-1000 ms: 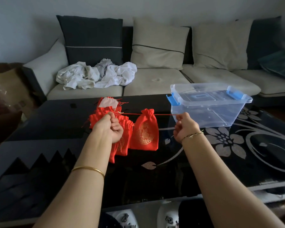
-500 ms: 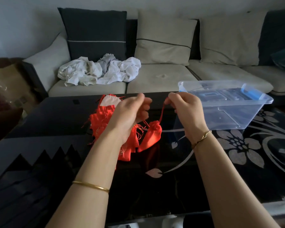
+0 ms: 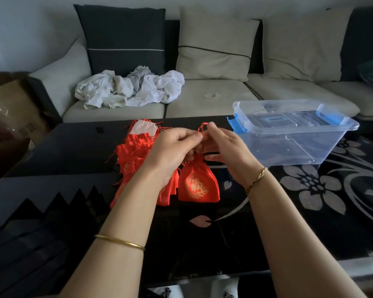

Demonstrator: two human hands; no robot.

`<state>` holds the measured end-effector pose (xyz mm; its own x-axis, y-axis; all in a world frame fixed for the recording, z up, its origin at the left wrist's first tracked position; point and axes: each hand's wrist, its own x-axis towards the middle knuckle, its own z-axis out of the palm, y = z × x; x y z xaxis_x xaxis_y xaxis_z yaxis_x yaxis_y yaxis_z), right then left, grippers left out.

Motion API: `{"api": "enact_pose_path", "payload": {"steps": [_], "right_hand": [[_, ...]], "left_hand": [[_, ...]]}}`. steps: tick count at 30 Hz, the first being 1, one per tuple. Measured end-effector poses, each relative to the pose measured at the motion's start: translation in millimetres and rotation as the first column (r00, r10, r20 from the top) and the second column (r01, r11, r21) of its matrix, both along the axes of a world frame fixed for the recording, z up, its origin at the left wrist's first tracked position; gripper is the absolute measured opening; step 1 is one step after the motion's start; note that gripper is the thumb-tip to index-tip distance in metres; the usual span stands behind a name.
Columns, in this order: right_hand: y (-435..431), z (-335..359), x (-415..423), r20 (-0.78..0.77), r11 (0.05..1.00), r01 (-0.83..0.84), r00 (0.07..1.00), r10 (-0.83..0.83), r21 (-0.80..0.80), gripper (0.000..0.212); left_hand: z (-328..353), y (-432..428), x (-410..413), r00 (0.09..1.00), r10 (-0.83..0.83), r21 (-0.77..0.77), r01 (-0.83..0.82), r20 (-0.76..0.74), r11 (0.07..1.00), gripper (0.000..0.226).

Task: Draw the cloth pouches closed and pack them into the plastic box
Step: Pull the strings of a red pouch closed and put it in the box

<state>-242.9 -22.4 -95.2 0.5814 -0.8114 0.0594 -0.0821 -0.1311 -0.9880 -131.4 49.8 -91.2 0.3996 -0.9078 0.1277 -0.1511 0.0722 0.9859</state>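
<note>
Pinching a red drawstring (image 3: 202,127) between thumb and curled fingertips (image 3: 196,137), the left hand (image 3: 174,151) is seen at the centre of the frame. The right hand (image 3: 226,151) is held just beside it, its fingers loosely spread and only slightly bent. Its fingertips are met by the same cord, but whether the cord is actually gripped there cannot be told. A small loop of drawstring is raised above the two hands.

Directly beneath them hangs a red cloth pouch (image 3: 199,183) with a gold pattern. Its neck is gathered tight, and its lower edge is set on or just above the table. A gold bangle is worn on each wrist.

Left of this pouch, partly hidden behind the left hand, a heap of red pouches (image 3: 134,151) is spread on the black glass table (image 3: 310,222), which is decorated with pale flowers. A clear plastic box (image 3: 323,145) with blue latches is placed on the table at the right of the frame, apart from the hands and open at the top.

Behind the table, across the upper frame, a pale sofa (image 3: 213,100) is lined with dark and beige cushions, and crumpled white laundry (image 3: 116,91) is piled on its left seat.
</note>
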Motion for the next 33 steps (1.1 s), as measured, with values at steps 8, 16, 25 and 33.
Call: {"api": "enact_pose_path", "payload": {"steps": [8,16,25,33], "right_hand": [[3,-3,-3,-0.006,0.996,-0.028,1.0,0.028,-0.082,0.017],[2,1,-11,0.032,0.992,-0.018,0.999,0.022,-0.123,0.014],[1,-3,-16,-0.175,0.969,-0.074,0.984,0.033,-0.234,0.018],[-4,-15,-6,-0.049,0.995,-0.068,0.997,0.064,-0.075,0.026]], "left_hand": [[3,1,-7,0.98,0.01,0.008,-0.009,-0.199,1.0,0.023],[0,0,-3,0.93,0.098,0.089,-0.071,-0.354,0.994,0.021],[0,1,-2,0.943,0.108,0.074,-0.089,-0.314,0.993,0.016],[-12,-2,1,0.922,0.081,-0.089,-0.051,0.378,0.995,0.023]]}}
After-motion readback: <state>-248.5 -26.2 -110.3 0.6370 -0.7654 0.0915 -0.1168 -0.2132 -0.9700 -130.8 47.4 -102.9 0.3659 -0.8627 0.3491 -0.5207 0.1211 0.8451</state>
